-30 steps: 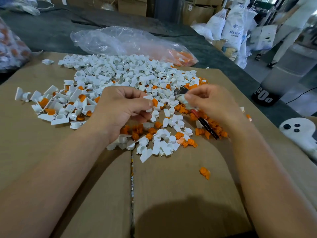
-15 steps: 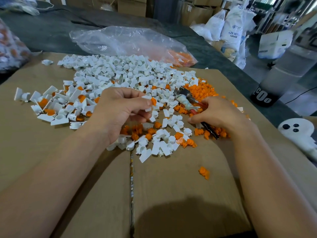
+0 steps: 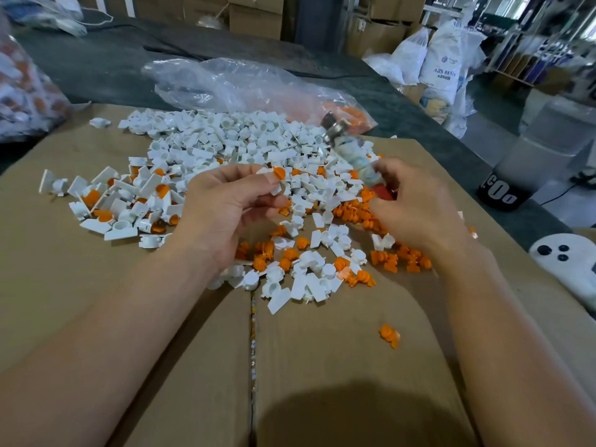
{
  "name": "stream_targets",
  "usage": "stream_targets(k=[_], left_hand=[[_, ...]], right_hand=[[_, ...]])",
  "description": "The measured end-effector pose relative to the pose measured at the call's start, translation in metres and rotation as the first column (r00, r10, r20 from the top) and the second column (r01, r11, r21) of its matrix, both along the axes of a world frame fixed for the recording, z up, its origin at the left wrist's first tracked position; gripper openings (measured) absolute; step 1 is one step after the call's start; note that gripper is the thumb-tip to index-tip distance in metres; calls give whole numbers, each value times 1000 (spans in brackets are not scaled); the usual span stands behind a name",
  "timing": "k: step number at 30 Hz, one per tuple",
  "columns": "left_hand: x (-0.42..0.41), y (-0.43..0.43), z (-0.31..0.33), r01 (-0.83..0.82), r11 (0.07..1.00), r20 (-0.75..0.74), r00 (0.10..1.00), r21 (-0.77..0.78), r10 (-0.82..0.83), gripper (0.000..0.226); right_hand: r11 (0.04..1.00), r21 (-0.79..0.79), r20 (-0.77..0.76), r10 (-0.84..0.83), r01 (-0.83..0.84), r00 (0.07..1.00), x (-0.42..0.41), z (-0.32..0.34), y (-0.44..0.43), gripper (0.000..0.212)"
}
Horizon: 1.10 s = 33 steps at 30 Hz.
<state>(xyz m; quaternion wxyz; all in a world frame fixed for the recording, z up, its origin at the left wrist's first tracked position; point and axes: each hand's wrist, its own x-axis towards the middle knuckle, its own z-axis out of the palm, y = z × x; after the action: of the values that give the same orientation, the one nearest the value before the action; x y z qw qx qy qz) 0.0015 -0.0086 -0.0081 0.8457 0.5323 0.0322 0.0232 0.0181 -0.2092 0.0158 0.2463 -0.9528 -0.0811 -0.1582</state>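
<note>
Fingers (image 3: 238,173) amid white caps (image 3: 225,137) and orange plugs (image 3: 392,258)

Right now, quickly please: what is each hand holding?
Left hand: pinches a white-and-orange piece.
Right hand: grips a tape-wrapped tool.

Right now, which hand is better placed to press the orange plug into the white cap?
Right, probably. The right hand grips the tool, held up near the cap. The left hand is busy: it pinches the cap with the orange plug on top.
</note>
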Motion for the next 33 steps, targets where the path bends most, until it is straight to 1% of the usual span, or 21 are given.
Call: stream_targets(k=[2,4,6,15,18,22,26,33], left_hand=[[1,1,-1,-28,1000,25,999,-6,28,16],[2,2,-2,-44,999,45,998,-17,44,14],[3,2,-3,-58,998,58,997,-27,59,11],[5,2,-4,-92,996,99,991,-12,92,11],[5,2,-4,-101,995,114,988,-19,103,10],[5,1,-4,-104,994,123,987,-17,105,11],[4,2,-5,-90,996,136,986,-15,91,7],[4,3,-5,-77,997,147,986,-4,77,5]], right_hand=[[996,-23,-33,88,-89,996,-5,1,7,42],[986,-43,-80,158,-162,984,-7,0,12,45],[978,-21,-126,205,-210,971,-9,0,16,50],[958,82,-241,285,-273,928,-13,3,18,56],[954,84,-266,298,-286,917,-12,2,19,52],[945,114,-281,327,-307,902,-13,1,19,42],[940,77,-301,339,-331,892,-15,2,19,31],[933,67,-293,356,-353,887,-19,1,24,33]])
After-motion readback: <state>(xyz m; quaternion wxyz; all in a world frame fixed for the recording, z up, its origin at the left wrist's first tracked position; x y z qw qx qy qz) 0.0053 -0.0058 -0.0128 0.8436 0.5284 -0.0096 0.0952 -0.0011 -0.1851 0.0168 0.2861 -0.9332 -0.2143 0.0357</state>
